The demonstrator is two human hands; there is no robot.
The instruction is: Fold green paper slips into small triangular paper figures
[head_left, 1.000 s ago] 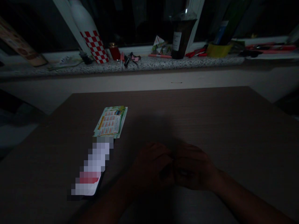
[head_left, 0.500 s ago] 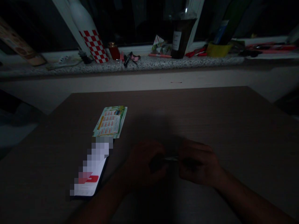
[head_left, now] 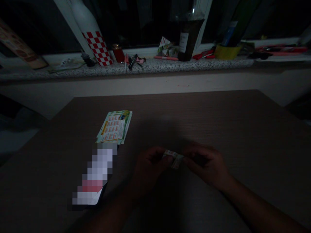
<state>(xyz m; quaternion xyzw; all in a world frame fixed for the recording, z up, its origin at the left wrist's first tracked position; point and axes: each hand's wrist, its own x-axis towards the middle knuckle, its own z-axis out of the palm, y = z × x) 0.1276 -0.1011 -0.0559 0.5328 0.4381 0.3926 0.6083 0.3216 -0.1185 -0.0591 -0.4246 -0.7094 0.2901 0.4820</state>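
1. Your left hand (head_left: 149,166) grasps a small slip of printed paper (head_left: 178,158), thumb laid over its near face.
2. Your right hand (head_left: 210,166) pinches the same slip by its right-hand corner, as far as the dim light shows.
3. The slip sits between your two hands, over the middle of the near part of the table (head_left: 223,126); you cannot tell here whether it touches the wood.
4. The step in hand looks like folding: the slip seems bent into narrow panels.
5. The next move seems to call for a steady left pinch while your right fingertips line up the edge and press the crease flat.
6. To your left, a stack of calendar cards (head_left: 113,127) lies just beyond a lit smartphone (head_left: 95,198), clear of both hands.
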